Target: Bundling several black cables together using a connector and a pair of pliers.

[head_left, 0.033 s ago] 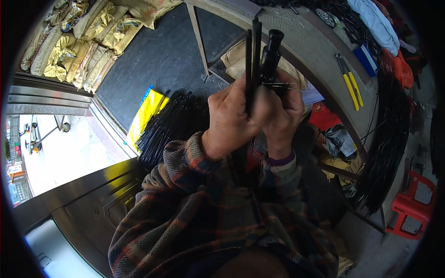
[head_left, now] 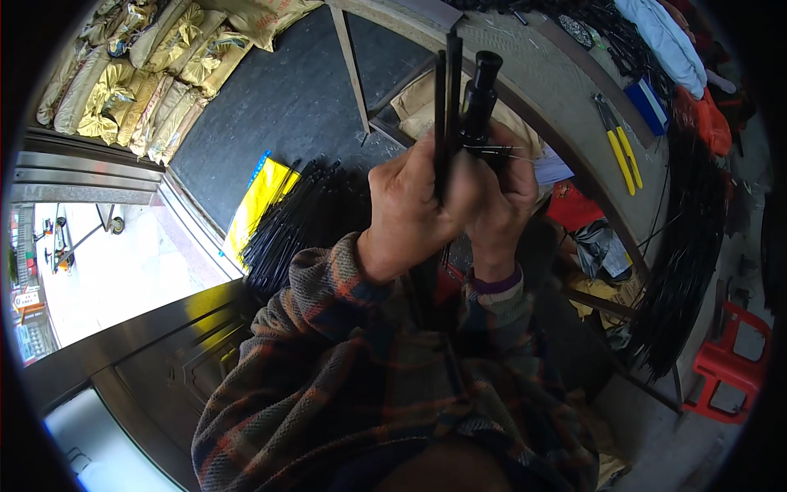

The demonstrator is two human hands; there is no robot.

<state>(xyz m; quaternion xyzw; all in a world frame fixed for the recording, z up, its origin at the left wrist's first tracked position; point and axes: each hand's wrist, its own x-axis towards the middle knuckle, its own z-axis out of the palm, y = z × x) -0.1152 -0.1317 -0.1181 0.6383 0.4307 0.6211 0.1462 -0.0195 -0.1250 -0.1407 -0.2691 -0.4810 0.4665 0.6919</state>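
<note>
While clasping black rods (head_left: 447, 102) in left grip (head_left: 410, 209), black cylinder (head_left: 479, 100) in right grip (head_left: 504, 209), poised near surface (head_left: 533, 61) edge, with open floor (head_left: 270, 107) leftward.

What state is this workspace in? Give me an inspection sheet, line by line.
Surface: grey worktable bears yellow-handled pliers and a blue box.
Things in hand: black rods beside a black stepped cylinder; thin wire-like pieces near its lower end.
Clutter: pale cloth and red plastic toward the table's far right; loose black pile by a yellow sheet, lower left.
Hands: left hand grips the rods; right hand closes around the cylinder's lower part; some fingers blurred.
Cables: nothing seen for certain; long black strands at right are unclear.
Surroundings: stacked sacks upper left; red stool right.
</note>
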